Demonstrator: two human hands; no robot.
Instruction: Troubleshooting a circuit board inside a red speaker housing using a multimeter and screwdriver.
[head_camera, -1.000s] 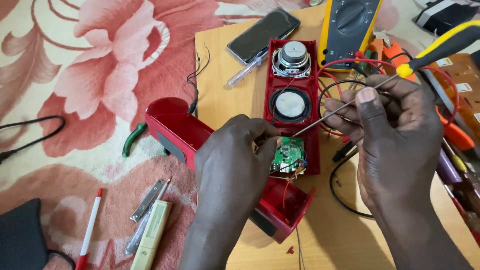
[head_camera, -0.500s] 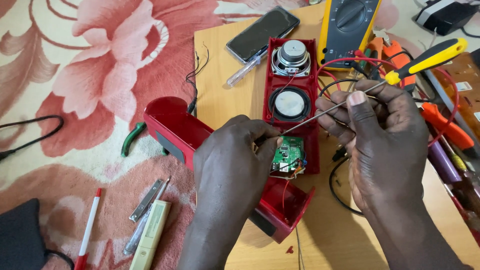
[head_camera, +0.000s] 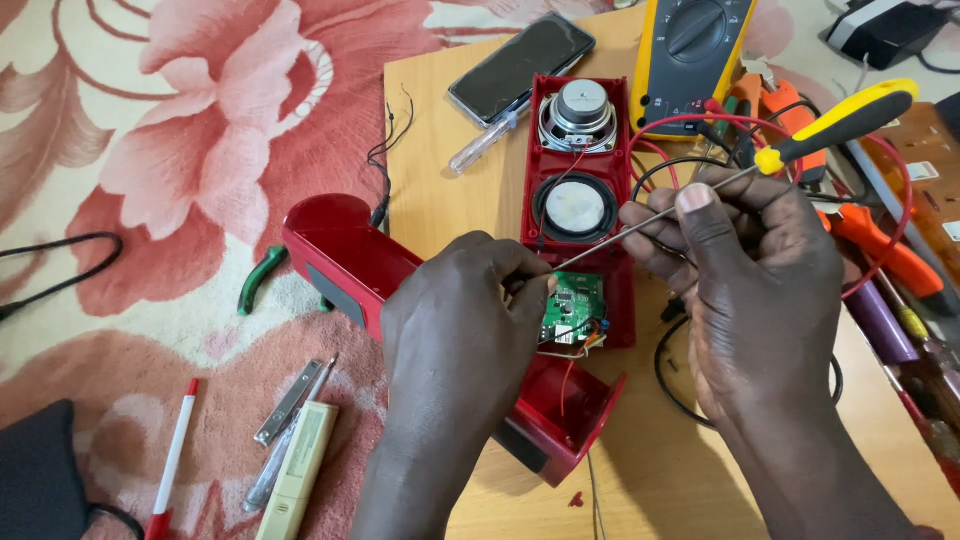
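My left hand (head_camera: 462, 330) pinches the edge of a small green circuit board (head_camera: 572, 305) at the lower end of an opened red speaker panel (head_camera: 580, 160) that carries two round speakers. My right hand (head_camera: 745, 260) holds a screwdriver with a yellow and black handle (head_camera: 838, 122) by its metal shaft, the tip pointing down toward the board. The empty red speaker housing (head_camera: 350, 262) lies under my left wrist, on a wooden board (head_camera: 440, 200).
A phone (head_camera: 520, 68), a yellow multimeter (head_camera: 695, 55) with red and black leads, orange pliers (head_camera: 880, 250) and more tools lie on the wooden board. On the floral carpet are green-handled pliers (head_camera: 255, 282), a red pen (head_camera: 172, 460), tweezers and a pale tool.
My right hand has slid up along the screwdriver shaft and shifted slightly left, and the handle has tilted. My left hand stays on the circuit board.
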